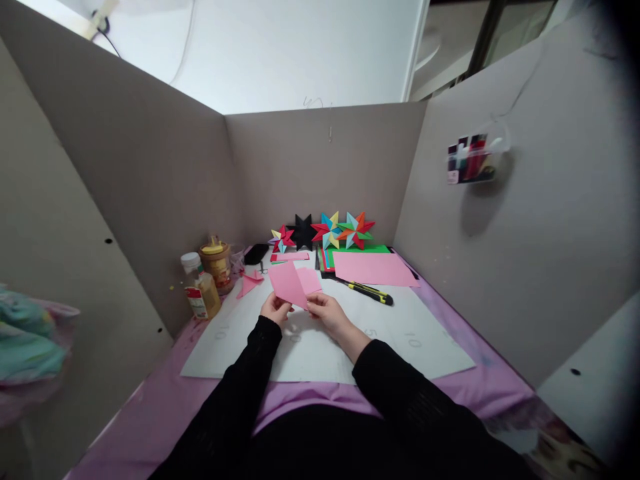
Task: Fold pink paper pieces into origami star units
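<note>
A pink sheet of paper [287, 283] is held up a little above the white board [325, 353]. My left hand [276, 309] pinches its lower left edge, while my right hand [327, 313] grips its lower right corner. Behind it, more pink paper [310, 280] shows; whether it lies on the board or is held too, I cannot tell. A folded pink paper piece [250, 283] lies to the left of my hands. On the right, a yellow and black utility knife [367, 291] rests below a large pink sheet [373, 268].
Several folded paper stars [356, 231] lean against the back panel. Green paper [370, 249] lies under the large pink sheet. At the left stand a bottle [200, 290] and a brown jar [217, 263], near a black phone [257, 254]. Grey panels [325, 160] enclose three sides.
</note>
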The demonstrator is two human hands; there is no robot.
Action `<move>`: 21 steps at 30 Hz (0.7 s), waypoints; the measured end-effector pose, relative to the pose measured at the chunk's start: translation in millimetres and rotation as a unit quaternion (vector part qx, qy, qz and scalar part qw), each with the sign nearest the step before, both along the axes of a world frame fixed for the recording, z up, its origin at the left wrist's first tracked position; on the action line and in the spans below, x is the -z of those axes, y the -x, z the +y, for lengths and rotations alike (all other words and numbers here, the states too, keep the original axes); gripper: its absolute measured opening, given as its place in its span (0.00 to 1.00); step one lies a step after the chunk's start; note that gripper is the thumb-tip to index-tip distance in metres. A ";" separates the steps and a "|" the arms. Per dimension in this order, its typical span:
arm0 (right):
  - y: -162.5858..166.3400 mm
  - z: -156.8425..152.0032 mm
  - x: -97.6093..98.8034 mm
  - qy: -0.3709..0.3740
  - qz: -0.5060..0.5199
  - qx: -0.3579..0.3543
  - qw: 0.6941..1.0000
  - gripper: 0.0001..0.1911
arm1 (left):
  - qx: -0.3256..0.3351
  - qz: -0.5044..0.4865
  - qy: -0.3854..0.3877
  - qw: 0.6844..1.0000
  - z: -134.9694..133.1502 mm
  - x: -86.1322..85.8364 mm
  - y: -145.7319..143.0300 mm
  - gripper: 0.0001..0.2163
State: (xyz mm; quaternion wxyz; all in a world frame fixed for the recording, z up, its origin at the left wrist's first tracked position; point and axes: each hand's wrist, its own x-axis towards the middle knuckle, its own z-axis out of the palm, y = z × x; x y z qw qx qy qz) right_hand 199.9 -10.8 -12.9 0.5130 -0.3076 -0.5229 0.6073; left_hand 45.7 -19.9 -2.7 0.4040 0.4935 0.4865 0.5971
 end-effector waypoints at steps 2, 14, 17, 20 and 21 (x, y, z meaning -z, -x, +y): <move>0.5 -1.9 -0.6 -0.030 -0.025 -0.011 0.999 0.13 | 0.003 -0.008 -0.006 1.000 -1.0 -1.5 0.1 0.18; 6.0 -8.8 -2.4 -0.130 -0.080 0.044 0.987 0.24 | -0.065 0.005 0.017 0.998 -12.5 -12.5 -5.8 0.15; 1.1 -6.2 -4.5 -0.086 -0.062 0.070 0.992 0.15 | -0.069 0.051 0.045 0.995 -14.2 -15.6 -4.5 0.13; -2.6 -2.5 -5.1 -0.043 -0.031 0.072 0.996 0.12 | -0.024 0.063 0.048 0.997 -15.0 -16.2 -3.8 0.14; -3.4 -1.0 -5.1 -0.018 -0.012 0.074 0.997 0.12 | -0.003 0.066 0.052 0.996 -14.6 -15.2 -3.8 0.14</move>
